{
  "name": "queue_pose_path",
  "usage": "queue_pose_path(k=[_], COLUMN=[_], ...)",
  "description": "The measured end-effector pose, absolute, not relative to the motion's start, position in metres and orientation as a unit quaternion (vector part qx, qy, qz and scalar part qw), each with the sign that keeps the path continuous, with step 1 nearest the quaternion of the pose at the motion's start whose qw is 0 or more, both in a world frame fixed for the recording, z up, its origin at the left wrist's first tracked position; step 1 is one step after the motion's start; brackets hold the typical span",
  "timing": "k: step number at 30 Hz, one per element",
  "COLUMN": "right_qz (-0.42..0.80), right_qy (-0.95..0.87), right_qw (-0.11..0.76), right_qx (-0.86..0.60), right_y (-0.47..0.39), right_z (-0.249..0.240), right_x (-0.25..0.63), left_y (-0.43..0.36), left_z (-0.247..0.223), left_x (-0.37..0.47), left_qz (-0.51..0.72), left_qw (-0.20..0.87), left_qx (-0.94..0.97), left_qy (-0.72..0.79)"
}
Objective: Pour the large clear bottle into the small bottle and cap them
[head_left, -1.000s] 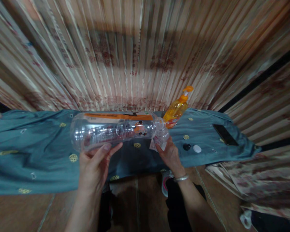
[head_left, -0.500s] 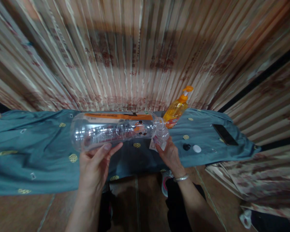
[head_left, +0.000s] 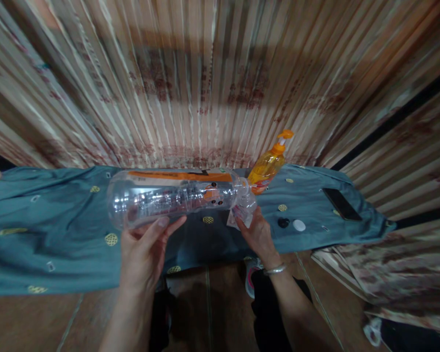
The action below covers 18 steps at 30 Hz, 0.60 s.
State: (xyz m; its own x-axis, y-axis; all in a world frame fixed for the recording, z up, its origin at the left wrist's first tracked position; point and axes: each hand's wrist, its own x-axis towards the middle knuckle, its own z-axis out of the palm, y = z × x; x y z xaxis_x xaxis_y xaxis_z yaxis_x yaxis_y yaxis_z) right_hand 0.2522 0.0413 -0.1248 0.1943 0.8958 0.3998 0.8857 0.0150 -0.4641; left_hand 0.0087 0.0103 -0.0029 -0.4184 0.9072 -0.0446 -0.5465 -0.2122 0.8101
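A large clear plastic bottle (head_left: 172,195) with an orange and white label lies on its side above the cloth, its neck to the right. My left hand (head_left: 146,242) holds the bottle from below near its base, thumb and forefinger along its lower side. At the bottle's mouth, my right hand (head_left: 255,230) is closed on a small clear plastic piece (head_left: 245,205) whose exact shape is hard to make out. Behind that piece stands an orange pump bottle (head_left: 267,168) of yellow liquid.
The narrow surface has a blue-green cloth (head_left: 73,210). To the right are a black cap (head_left: 283,223), a white cap (head_left: 299,225) and a dark phone (head_left: 341,204). A pleated curtain (head_left: 190,88) hangs directly behind.
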Motion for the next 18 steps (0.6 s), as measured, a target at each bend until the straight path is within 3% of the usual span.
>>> queue_pose_path(k=[18], right_qz=[0.007], right_qy=[-0.632], right_qw=[0.316], right_qx=[-0.707], right_y=[0.0409], right_z=[-0.124], right_x=[0.253], left_y=[0.0081], left_z=[-0.0023], left_x=[0.0074], left_qz=[0.736], left_qw=[0.489], left_qx=[0.259], left_qy=[0.391])
